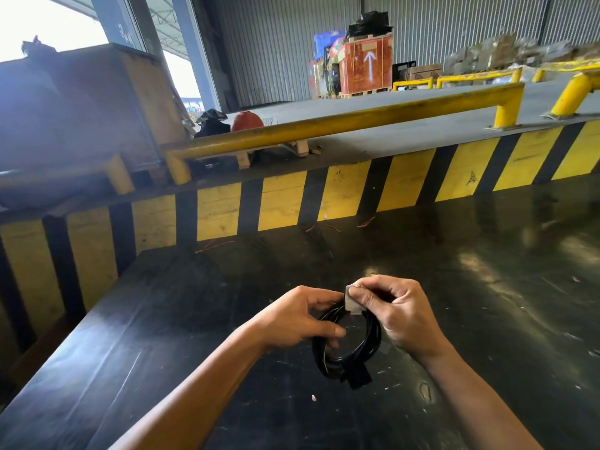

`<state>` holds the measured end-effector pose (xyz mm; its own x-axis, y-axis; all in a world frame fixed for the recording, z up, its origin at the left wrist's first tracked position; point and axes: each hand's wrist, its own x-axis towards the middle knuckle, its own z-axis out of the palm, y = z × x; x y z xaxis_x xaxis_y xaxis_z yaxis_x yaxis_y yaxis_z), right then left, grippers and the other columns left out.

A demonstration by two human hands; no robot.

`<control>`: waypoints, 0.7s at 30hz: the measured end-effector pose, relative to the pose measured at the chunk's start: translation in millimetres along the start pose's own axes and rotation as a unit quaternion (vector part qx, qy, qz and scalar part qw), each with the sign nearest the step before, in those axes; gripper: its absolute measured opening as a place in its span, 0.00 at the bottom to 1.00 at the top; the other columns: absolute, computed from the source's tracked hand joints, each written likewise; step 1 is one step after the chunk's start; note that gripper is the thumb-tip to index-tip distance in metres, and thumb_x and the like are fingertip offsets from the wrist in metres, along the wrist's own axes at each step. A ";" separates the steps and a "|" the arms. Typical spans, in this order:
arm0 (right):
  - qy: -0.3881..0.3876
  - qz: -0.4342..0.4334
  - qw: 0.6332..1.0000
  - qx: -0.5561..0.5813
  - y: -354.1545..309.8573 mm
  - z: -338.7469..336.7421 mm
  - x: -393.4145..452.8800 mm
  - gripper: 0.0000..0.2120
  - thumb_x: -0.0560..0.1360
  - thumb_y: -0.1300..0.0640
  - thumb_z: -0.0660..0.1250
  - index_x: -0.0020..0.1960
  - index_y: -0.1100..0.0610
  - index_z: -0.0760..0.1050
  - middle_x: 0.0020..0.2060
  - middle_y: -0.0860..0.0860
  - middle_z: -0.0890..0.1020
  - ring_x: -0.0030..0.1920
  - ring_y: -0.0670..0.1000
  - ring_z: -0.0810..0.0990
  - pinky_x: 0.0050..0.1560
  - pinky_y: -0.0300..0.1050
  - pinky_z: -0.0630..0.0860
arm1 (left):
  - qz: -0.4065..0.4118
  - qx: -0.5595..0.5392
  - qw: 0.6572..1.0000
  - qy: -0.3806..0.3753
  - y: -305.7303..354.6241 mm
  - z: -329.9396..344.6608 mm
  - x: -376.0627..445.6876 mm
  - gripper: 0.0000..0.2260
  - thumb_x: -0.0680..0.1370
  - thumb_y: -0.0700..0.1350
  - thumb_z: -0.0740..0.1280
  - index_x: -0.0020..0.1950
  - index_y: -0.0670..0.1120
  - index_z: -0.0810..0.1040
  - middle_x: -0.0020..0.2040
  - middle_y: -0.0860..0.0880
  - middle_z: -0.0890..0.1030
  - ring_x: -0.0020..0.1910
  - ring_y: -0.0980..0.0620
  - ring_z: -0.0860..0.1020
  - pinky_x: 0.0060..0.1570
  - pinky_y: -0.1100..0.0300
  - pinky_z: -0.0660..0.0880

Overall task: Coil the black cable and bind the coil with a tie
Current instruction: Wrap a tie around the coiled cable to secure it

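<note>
The black cable (pixel 370 339) is wound into a small round coil, held upright just above the black table (pixel 194 319). A black plug end (pixel 357 376) hangs at the coil's bottom. My left hand (pixel 298 316) grips the coil's left side, thumb through the loop. My right hand (pixel 393 310) pinches the coil's top right, with a small grey tie (pixel 352 300) pressed between thumb and fingers. How far the tie wraps around the cable strands is hidden by my fingers.
Thin red wire scraps (pixel 214 245) lie at the table's far edge, against a yellow-and-black striped wall (pixel 344 193). A yellow guard rail (pixel 341 123) runs above it. A wooden crate (pixel 97 105) stands far left and stacked pallets (pixel 367 63) at the back.
</note>
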<state>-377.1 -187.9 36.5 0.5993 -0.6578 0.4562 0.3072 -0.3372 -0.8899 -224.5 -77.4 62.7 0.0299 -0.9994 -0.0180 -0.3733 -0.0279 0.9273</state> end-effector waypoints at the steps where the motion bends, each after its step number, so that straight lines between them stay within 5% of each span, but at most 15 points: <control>1: 0.000 -0.003 1.000 -0.003 0.3 0.2 -0.5 0.02 0.70 0.63 0.72 0.39 0.59 0.83 0.34 0.53 0.85 0.36 0.47 0.82 0.40 0.38 0.78 | -0.001 0.002 1.000 -0.001 -1.5 0.7 0.7 0.16 0.74 0.32 0.69 0.62 0.40 0.77 0.49 0.39 0.81 0.37 0.51 0.82 0.44 0.56 0.82; 10: 0.041 -0.027 0.999 -0.002 17.6 -1.4 0.5 0.10 0.71 0.65 0.71 0.45 0.50 0.80 0.27 0.45 0.78 0.31 0.42 0.76 0.37 0.33 0.74 | -0.018 -0.077 0.997 0.027 -13.0 11.8 3.0 0.17 0.73 0.31 0.70 0.58 0.46 0.78 0.46 0.47 0.84 0.37 0.51 0.83 0.45 0.56 0.81; 15: 0.161 -0.014 0.987 0.017 37.7 -8.1 0.2 0.08 0.72 0.68 0.70 0.42 0.56 0.77 0.26 0.45 0.75 0.30 0.44 0.74 0.34 0.34 0.73 | -0.070 -0.097 0.992 0.041 -33.5 18.1 4.1 0.16 0.72 0.37 0.73 0.58 0.48 0.78 0.45 0.51 0.85 0.44 0.50 0.82 0.43 0.55 0.79; 21: 0.261 0.114 0.955 0.086 80.5 -10.2 -10.1 0.08 0.73 0.64 0.69 0.42 0.52 0.76 0.31 0.48 0.76 0.29 0.41 0.74 0.33 0.33 0.73 | -0.174 -0.271 0.941 0.103 -76.5 40.2 11.5 0.12 0.71 0.39 0.74 0.53 0.43 0.79 0.45 0.46 0.85 0.43 0.47 0.83 0.40 0.48 0.82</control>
<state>-365.9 -215.3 -39.7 0.2293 -0.9620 0.1484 0.3555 -0.0591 -0.9328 -232.9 -87.6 -23.4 0.2625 -0.9048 -0.3352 0.2179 -0.2829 0.9341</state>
